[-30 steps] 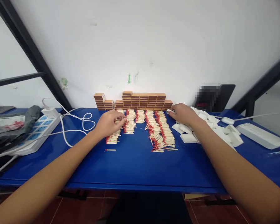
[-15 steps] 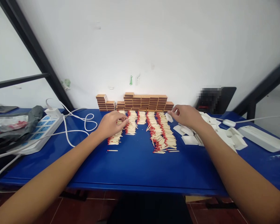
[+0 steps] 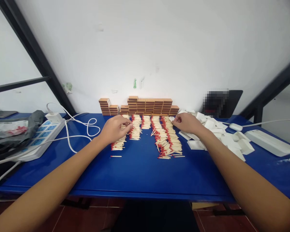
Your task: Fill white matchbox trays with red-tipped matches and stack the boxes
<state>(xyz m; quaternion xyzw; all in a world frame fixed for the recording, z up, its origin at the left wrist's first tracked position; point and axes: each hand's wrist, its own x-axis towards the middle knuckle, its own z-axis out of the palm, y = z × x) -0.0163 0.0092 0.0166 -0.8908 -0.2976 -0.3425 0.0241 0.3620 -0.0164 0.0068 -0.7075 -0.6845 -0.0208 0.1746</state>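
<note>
Red-headed matches [image 3: 135,130] lie in several long rows on the blue table, pale sticks side by side. My left hand [image 3: 115,129] rests over the left rows with thumb and fingers pinched together; what they hold, if anything, is too small to make out. At the far end of the rightmost row, my right hand [image 3: 188,123] pinches a small white matchbox tray [image 3: 171,119], mostly hidden by the fingertips. Other white trays [image 3: 196,144] lie in a loose pile beside and behind that hand. One single match [image 3: 116,156] lies apart in front of the left rows.
Brown matchboxes [image 3: 146,104] are stacked along the wall behind the rows. On the left are a power strip [image 3: 46,132], white cables and a dark plastic bag [image 3: 31,124]. A long white box [image 3: 270,141] and a dark device [image 3: 233,103] occupy the right side.
My right hand has moved slightly left with the white tray, and its fingers have curled in more. My left hand has hardly moved.
</note>
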